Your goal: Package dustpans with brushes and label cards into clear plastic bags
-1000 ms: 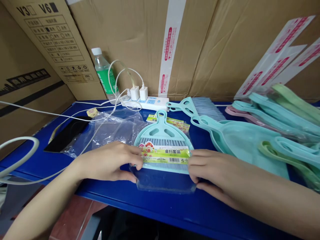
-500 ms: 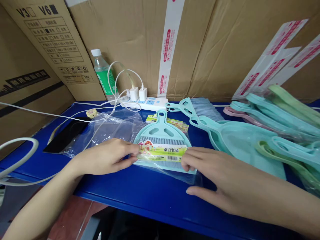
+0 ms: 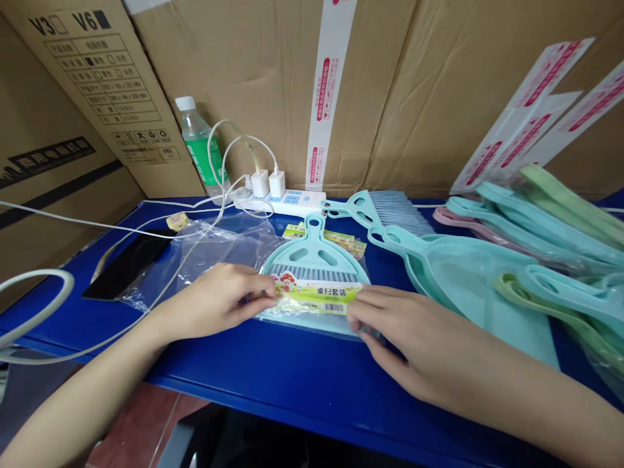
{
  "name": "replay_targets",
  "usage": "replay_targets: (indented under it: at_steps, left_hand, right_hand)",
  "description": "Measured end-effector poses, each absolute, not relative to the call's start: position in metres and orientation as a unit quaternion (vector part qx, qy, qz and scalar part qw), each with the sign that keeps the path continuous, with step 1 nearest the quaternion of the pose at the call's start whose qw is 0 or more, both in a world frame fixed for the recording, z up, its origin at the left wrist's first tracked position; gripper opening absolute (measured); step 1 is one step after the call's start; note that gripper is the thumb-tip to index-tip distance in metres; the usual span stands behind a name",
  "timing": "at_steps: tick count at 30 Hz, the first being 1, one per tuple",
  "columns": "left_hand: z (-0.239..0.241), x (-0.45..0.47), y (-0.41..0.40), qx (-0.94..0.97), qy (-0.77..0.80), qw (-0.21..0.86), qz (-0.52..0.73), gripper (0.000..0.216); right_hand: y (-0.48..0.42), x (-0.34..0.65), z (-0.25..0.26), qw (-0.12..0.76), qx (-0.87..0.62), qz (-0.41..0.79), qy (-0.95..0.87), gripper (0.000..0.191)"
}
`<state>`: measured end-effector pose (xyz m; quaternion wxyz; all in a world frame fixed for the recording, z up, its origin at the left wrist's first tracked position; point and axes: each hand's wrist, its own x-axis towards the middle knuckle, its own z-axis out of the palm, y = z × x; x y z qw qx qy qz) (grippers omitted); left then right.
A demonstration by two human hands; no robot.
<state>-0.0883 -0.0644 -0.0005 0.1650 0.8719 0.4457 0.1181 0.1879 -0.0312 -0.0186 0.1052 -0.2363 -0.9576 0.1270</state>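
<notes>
A light teal brush and dustpan set [image 3: 316, 250] lies on the blue table, handle pointing away from me. Across its lower half runs a green and white printed label card [image 3: 316, 299] with red mushrooms, next to clear plastic. My left hand [image 3: 227, 299] pinches the card's left end between thumb and fingers. At the right end, my right hand [image 3: 394, 325] is closed with curled fingers on the card and plastic; its fingertips are partly hidden. More label cards [image 3: 344, 240] lie just behind the set.
On the right are a loose brush [image 3: 400, 211], a large teal dustpan [image 3: 487, 279] and several bagged sets [image 3: 550, 221]. A clear plastic bag [image 3: 219, 250] and black flat object [image 3: 129, 263] lie left. Behind stand a power strip [image 3: 297, 203], bottle [image 3: 202, 156] and cardboard boxes [image 3: 263, 71].
My right thumb has come in toward the fingers, closing the hand at the card's right end. The plastic sticking out at the lower right has been drawn in. My left hand shifted slightly right.
</notes>
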Motion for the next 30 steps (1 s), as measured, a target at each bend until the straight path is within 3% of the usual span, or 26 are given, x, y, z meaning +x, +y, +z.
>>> replay_targets:
  at_steps: [30]
  left_hand:
    - [-0.017, -0.080, -0.061, 0.838, 0.523, 0.108, 0.114, 0.019]
  right_hand:
    - [-0.025, 0.178, -0.029, 0.130, -0.334, 0.078, -0.930, 0.030]
